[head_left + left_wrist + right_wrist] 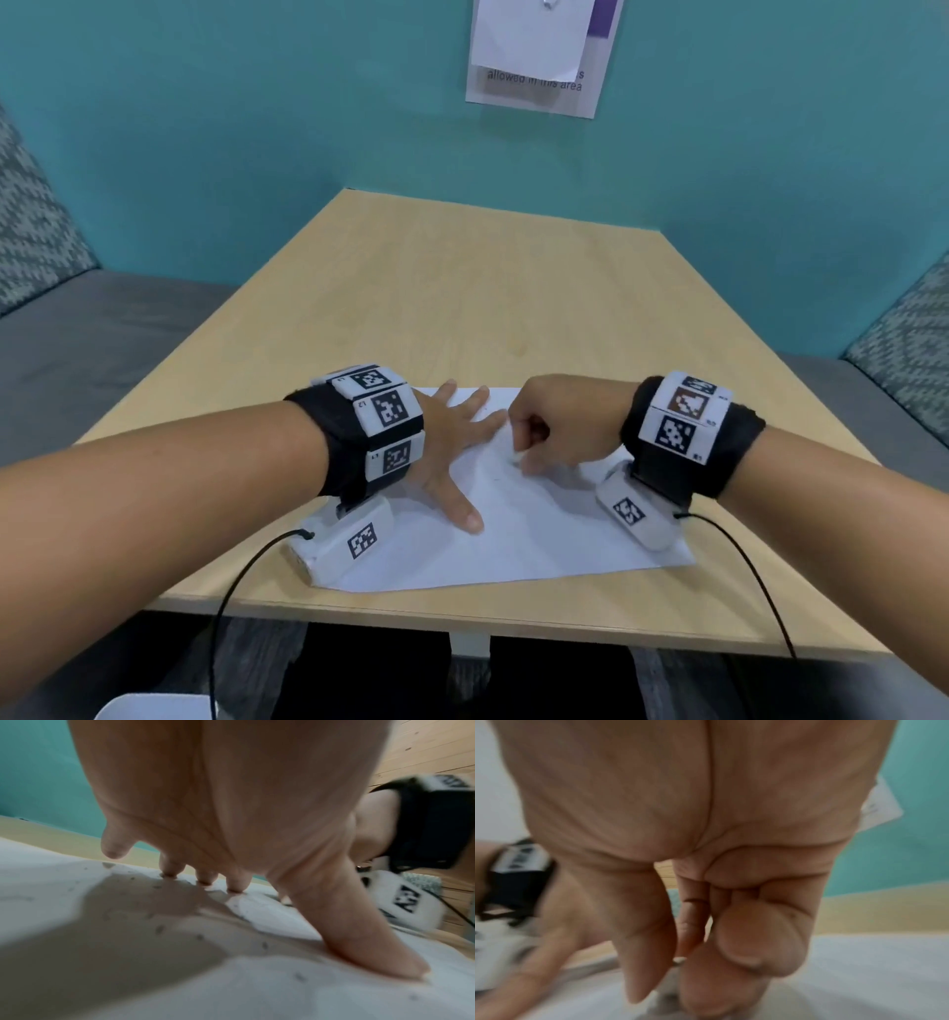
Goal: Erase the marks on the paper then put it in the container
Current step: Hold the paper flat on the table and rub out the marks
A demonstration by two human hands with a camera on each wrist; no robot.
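A white sheet of paper (513,539) lies near the front edge of the wooden table (462,288). My left hand (464,457) presses flat on its left part, fingers and thumb spread. In the left wrist view the fingertips (233,886) and thumb touch the paper (257,994), which carries grey eraser crumbs (159,929). My right hand (526,455) is curled over the sheet's upper middle and pinches a small white eraser (516,456) against the paper. The right wrist view shows thumb and fingers (644,973) closed together, tips down on the paper (859,973). Only faint marks (495,478) show on the sheet.
The rim of a white container (154,706) shows at the bottom left, below the table's front edge. Grey benches with patterned cushions (36,231) flank the table. A teal wall with a paper notice (539,51) stands behind. Black cables (231,591) hang from both wrists.
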